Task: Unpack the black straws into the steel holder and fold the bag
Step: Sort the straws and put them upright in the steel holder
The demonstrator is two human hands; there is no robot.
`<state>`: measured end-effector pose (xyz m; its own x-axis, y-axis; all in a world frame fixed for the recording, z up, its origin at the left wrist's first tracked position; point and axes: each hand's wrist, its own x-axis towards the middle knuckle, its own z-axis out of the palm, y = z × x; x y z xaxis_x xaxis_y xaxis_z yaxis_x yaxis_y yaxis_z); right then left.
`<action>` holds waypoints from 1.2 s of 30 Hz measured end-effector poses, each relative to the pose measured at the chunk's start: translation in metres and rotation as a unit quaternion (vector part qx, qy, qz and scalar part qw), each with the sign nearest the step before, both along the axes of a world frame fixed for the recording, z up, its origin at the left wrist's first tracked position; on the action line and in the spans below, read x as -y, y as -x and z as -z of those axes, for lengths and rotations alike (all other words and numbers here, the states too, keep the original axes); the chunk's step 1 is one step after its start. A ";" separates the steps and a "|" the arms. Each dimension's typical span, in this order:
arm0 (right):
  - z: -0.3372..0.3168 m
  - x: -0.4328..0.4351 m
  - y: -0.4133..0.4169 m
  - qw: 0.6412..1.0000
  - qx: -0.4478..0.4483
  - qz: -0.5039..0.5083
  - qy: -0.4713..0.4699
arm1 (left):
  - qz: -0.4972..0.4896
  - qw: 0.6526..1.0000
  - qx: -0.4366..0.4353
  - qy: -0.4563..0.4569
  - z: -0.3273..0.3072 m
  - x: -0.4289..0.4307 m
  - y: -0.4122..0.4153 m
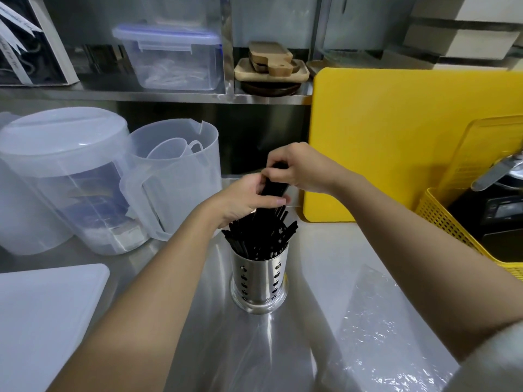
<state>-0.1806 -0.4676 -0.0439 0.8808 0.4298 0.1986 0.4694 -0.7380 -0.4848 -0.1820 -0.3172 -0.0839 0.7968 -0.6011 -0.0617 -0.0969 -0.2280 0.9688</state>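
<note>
A perforated steel holder [259,281] stands upright on the steel counter, packed with black straws [263,236] that fan out above its rim. Just above the holder, my left hand [244,200] grips a tilted bundle of black straws around its middle. My right hand [300,168] pinches the upper end of the same bundle. The clear plastic bag [376,329] lies flat and crinkled on the counter to the right of the holder, under my right forearm.
Two translucent plastic jugs [175,176] stand at the left, a white board [42,321] lies at the front left. A yellow cutting board [396,137] leans at the back right beside a yellow basket [441,219]. Shelves with a lidded box [172,58] run behind.
</note>
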 end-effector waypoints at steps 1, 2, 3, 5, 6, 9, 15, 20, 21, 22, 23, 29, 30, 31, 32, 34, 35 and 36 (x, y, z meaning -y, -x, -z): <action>0.002 0.000 0.000 1.000 0.005 0.003 -0.006 | 0.003 1.000 -0.004 0.000 0.001 0.001 0.000; 0.003 0.000 0.001 1.000 0.010 0.007 -0.013 | 0.004 1.000 -0.006 -0.005 0.001 0.001 -0.001; 0.005 0.000 0.002 1.000 0.014 0.013 -0.021 | 0.004 1.000 -0.001 -0.014 0.003 0.001 -0.001; 0.009 0.001 0.004 0.998 0.004 0.037 -0.057 | -0.004 0.999 0.028 -0.036 0.004 0.000 0.001; 0.011 0.002 0.004 0.995 -0.012 0.049 -0.090 | -0.015 0.998 0.041 -0.040 0.005 0.000 0.002; 0.017 0.005 0.006 0.978 -0.071 0.065 -0.183 | -0.065 0.996 0.056 -0.025 0.003 0.000 0.003; 0.030 0.007 0.013 0.944 -0.078 0.079 -0.310 | -0.175 0.977 0.116 0.031 -0.006 -0.006 -0.002; 0.035 0.008 0.020 0.927 -0.089 0.072 -0.358 | -0.289 0.922 0.100 0.236 -0.038 -0.008 0.004; 0.034 0.008 0.023 0.923 -0.094 0.066 -0.368 | -0.301 0.907 0.090 0.282 -0.045 -0.009 0.006; 0.034 0.007 0.026 0.921 -0.096 0.059 -0.374 | -0.311 0.891 0.084 0.320 -0.053 -0.011 0.009; 0.032 0.006 0.030 0.921 -0.098 0.050 -0.375 | -0.319 0.876 0.081 0.353 -0.059 -0.012 0.011; 0.012 -0.007 0.057 0.945 -0.092 0.004 -0.313 | -0.317 0.818 0.027 0.479 -0.081 -0.010 0.029; 0.010 -0.008 0.062 0.945 -0.092 -0.005 -0.314 | -0.316 0.812 0.012 0.491 -0.081 -0.008 0.033; 0.008 -0.011 0.069 0.937 -0.098 -0.014 -0.336 | -0.317 0.806 -0.002 0.500 -0.080 -0.007 0.036; 0.008 -0.012 0.075 0.924 -0.102 -0.017 -0.369 | -0.318 0.801 -0.011 0.506 -0.078 -0.005 0.040; 0.012 -0.016 0.086 0.897 -0.099 0.010 -0.430 | -0.328 0.801 -0.014 0.500 -0.073 0.001 0.049; 0.015 -0.017 0.092 0.890 -0.098 0.029 -0.445 | -0.335 0.807 -0.006 0.487 -0.070 0.004 0.055; 0.019 -0.017 0.097 0.886 -0.103 0.043 -0.450 | -0.343 0.815 0.007 0.467 -0.066 0.006 0.060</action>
<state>-0.2777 -0.4502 -0.0626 0.9601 0.1089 0.2577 0.2630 -0.0379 -0.9640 -0.2418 -0.3229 -0.0174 0.9618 0.2069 0.1793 -0.2697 0.6036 0.7502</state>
